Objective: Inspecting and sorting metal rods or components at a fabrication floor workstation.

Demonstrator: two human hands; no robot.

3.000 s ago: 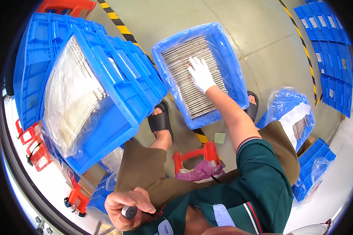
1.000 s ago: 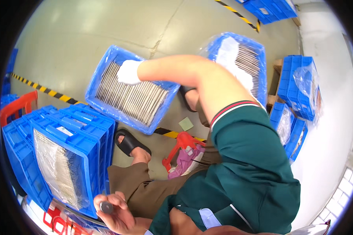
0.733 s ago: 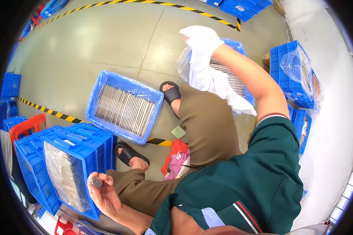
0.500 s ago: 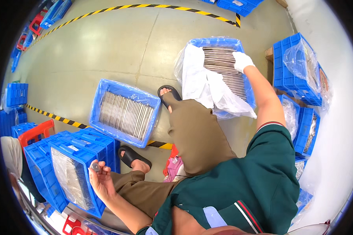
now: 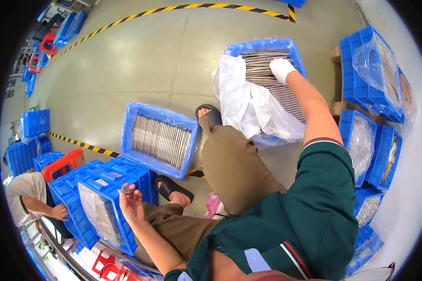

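Your right hand (image 5: 282,70), in a white glove, is at the metal rods (image 5: 255,65) in the blue bin (image 5: 299,56) ahead of you and to your right. The glove lies over the upper part of the row, its fingers bent down toward the rods; you cannot tell from this view whether they are clamped on one or only touching. The rods lie side by side in the bin, a little uneven near the glove. A white sheet (image 5: 248,100) is folded back across the left and near part of them and hangs over the near rim, and clear plastic lines the bin.

Your left hand (image 5: 133,206) is bare and raised beside the stack of blue bins (image 5: 143,175) at your left. Its thumb and fingers are closed on a short dark cylinder (image 5: 126,190), with the round end facing up toward you.

A second blue bin (image 5: 125,136) sits on the floor between your sandals (image 5: 171,188) and to the left of the first, also lined with plastic, with a neat row of bare rods (image 5: 159,141) in it. In the stack, the bin nearest your left hand holds rods under clear plastic (image 5: 96,210). Past that stack, another person (image 5: 28,192) sits with a hand at a bin's edge.
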